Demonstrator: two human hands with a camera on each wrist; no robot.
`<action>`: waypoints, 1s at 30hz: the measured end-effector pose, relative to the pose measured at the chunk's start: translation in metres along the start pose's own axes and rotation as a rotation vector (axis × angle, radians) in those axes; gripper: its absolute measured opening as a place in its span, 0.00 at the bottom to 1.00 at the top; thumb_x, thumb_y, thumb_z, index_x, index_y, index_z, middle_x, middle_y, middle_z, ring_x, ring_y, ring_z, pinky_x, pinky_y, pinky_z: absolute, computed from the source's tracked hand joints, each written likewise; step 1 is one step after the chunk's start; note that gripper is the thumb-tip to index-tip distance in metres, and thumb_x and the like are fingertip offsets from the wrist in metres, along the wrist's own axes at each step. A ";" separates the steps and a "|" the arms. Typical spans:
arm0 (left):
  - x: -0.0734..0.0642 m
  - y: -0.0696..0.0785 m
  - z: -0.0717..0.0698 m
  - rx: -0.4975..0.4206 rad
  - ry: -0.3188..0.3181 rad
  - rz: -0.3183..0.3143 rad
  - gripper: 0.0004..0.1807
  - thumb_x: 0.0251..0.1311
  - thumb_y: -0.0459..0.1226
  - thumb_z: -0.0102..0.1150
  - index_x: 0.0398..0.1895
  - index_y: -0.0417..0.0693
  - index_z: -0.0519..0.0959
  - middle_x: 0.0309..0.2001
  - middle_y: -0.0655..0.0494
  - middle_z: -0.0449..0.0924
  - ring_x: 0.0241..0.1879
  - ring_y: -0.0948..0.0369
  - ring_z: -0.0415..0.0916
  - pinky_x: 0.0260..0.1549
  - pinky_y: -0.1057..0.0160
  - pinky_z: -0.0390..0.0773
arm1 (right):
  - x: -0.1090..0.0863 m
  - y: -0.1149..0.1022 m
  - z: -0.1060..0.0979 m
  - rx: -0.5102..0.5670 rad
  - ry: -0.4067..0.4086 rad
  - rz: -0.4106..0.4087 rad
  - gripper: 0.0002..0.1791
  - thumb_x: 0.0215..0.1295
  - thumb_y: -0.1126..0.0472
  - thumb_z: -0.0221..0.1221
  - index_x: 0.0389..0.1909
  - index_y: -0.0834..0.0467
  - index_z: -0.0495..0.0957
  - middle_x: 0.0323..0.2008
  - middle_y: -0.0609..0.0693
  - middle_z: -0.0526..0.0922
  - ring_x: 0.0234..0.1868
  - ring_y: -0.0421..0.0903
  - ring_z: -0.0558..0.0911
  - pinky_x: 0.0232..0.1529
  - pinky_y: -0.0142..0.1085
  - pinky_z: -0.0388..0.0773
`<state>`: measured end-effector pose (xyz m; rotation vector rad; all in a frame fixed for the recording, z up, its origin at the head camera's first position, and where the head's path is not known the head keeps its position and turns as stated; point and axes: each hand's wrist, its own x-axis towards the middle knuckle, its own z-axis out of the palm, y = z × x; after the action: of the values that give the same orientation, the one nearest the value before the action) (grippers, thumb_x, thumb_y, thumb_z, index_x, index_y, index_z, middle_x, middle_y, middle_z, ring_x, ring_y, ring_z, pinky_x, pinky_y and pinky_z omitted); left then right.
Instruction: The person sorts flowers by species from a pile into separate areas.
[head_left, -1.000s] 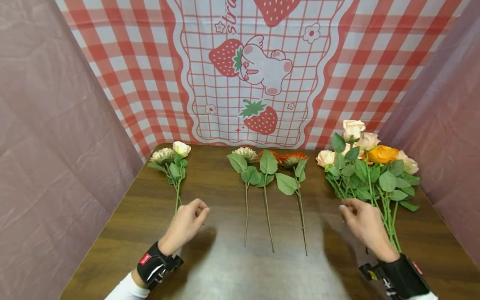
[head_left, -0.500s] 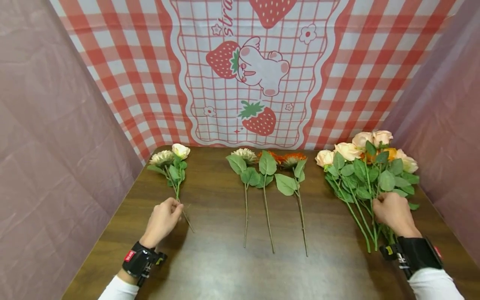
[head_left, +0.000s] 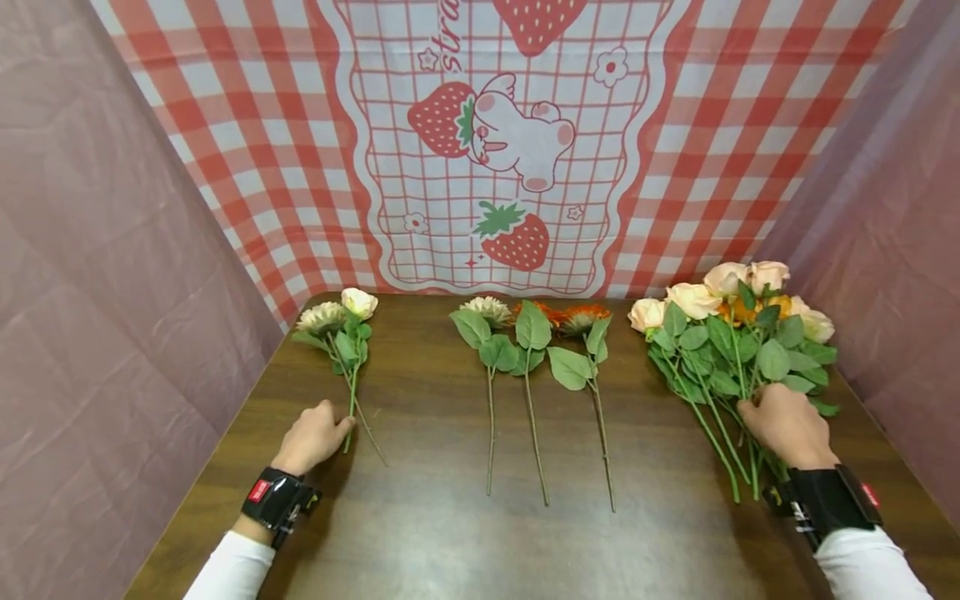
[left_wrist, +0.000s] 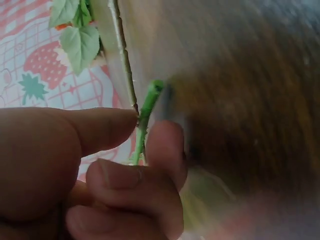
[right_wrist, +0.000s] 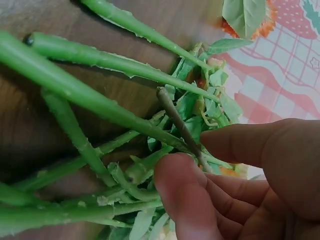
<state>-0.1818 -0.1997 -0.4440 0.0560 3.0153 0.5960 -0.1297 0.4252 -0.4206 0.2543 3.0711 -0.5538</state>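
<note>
At the table's left, my left hand (head_left: 313,437) pinches the green stem (left_wrist: 147,107) of a white rose (head_left: 359,303) near its lower end. Beside that rose lies a cream daisy-like flower (head_left: 321,318); its thin brown stem crosses behind the green one. Over the pile of flowers on the right, my right hand (head_left: 787,427) holds a brownish stem (right_wrist: 175,115) between thumb and forefinger. Which bloom this stem belongs to is hidden by leaves. Several peach roses (head_left: 693,301) and an orange flower (head_left: 738,311) top the pile, with thick green stems (right_wrist: 95,102) around the fingers.
Three flowers lie apart mid-table: a cream one (head_left: 487,312) and two orange ones (head_left: 583,320), stems toward me. Behind the wooden table (head_left: 442,542) hangs a red-checked strawberry cloth (head_left: 517,242). Pink curtains (head_left: 135,333) flank both sides.
The right hand has moved right and down onto the pile's stems, and the raised peach rose has settled among the others. My left hand has moved left and down along the white rose's stem.
</note>
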 end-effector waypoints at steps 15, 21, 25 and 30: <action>0.004 0.007 0.008 -0.060 0.106 0.180 0.17 0.43 0.28 0.49 0.05 0.51 0.59 0.09 0.62 0.55 0.11 0.62 0.59 0.10 0.63 0.61 | -0.049 -0.055 0.006 0.008 0.122 -0.104 0.19 0.65 0.57 0.49 0.43 0.70 0.75 0.22 0.59 0.80 0.14 0.45 0.70 0.12 0.41 0.63; -0.008 0.024 0.009 -0.145 0.182 0.236 0.08 0.48 0.29 0.50 0.15 0.45 0.69 0.14 0.58 0.67 0.15 0.62 0.64 0.13 0.61 0.67 | -0.066 -0.098 0.024 0.073 0.263 -0.278 0.10 0.61 0.62 0.54 0.36 0.64 0.79 0.19 0.51 0.79 0.14 0.39 0.69 0.12 0.37 0.64; -0.022 0.047 0.013 -0.252 0.215 0.291 0.03 0.53 0.30 0.51 0.24 0.43 0.72 0.17 0.57 0.73 0.15 0.65 0.67 0.13 0.63 0.70 | -0.077 -0.131 0.040 0.163 0.255 -0.421 0.05 0.59 0.64 0.58 0.33 0.58 0.81 0.19 0.45 0.79 0.17 0.35 0.71 0.16 0.36 0.70; -0.047 0.091 0.024 -0.419 0.236 0.455 0.03 0.56 0.28 0.53 0.28 0.42 0.72 0.16 0.57 0.76 0.13 0.70 0.68 0.09 0.68 0.71 | -0.090 -0.179 0.054 0.372 0.080 -0.539 0.06 0.61 0.63 0.57 0.38 0.56 0.80 0.23 0.42 0.80 0.21 0.32 0.73 0.20 0.33 0.74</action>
<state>-0.1316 -0.1090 -0.4290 0.7051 3.0244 1.3455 -0.0711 0.2265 -0.4057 -0.5843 3.0714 -1.1532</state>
